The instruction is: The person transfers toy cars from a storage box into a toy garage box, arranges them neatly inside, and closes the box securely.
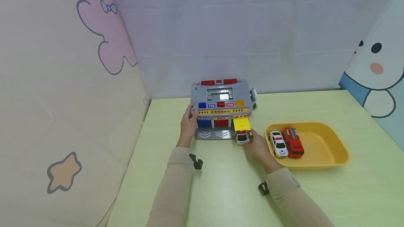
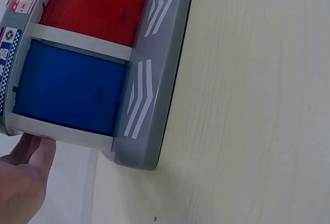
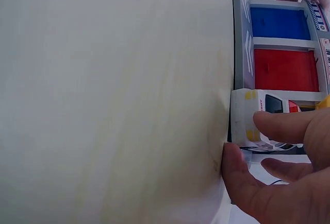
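Car [image 1: 242, 138], white with red on its roof, is at the mouth of the right-hand bay of the garage [image 1: 221, 111], tail under the raised yellow door [image 1: 241, 124], nose about level with the front edge of the grey ramp [image 1: 217, 136]. I have the right hand [image 1: 259, 147] holding it: on the right wrist view I see the thumb laid on top and the fingers spread along the outer side. The left hand [image 1: 188, 125] is at the other end, fingers touching the garage's left side; from here I cannot tell whether they grip it or only rest there.

Next to the car I see the red door [image 1: 221, 123] and, left of that, the blue door [image 1: 204, 123], both down. On the table [image 1: 227, 185], to the right, I have the yellow tray [image 1: 318, 146] near the right hand. In its left part lie a police car [image 1: 279, 145] and a fire truck [image 1: 294, 142], side by side.
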Available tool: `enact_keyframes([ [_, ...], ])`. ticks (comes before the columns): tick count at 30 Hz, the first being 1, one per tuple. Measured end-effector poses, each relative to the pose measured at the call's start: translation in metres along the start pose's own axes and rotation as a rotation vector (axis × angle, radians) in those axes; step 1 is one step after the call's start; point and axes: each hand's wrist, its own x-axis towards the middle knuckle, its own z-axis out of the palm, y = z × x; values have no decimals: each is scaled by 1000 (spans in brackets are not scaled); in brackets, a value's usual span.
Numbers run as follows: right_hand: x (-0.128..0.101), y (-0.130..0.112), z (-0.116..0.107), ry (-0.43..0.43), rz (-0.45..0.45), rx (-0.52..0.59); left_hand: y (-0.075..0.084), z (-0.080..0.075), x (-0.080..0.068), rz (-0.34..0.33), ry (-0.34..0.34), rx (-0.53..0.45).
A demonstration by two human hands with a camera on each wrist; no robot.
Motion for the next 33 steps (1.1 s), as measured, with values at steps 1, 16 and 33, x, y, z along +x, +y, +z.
enact_keyframes([
  [1, -1, 0, -1, 1, -15, -2, 0, 0, 0, 2, 2, -1],
  [16, 8, -3, -3, -42, 48, -45, -2, 1, 1, 5, 4, -2],
  [33, 5, -8, -5, -63, 66, -63, -4, 1, 2, 1, 7, -5],
])
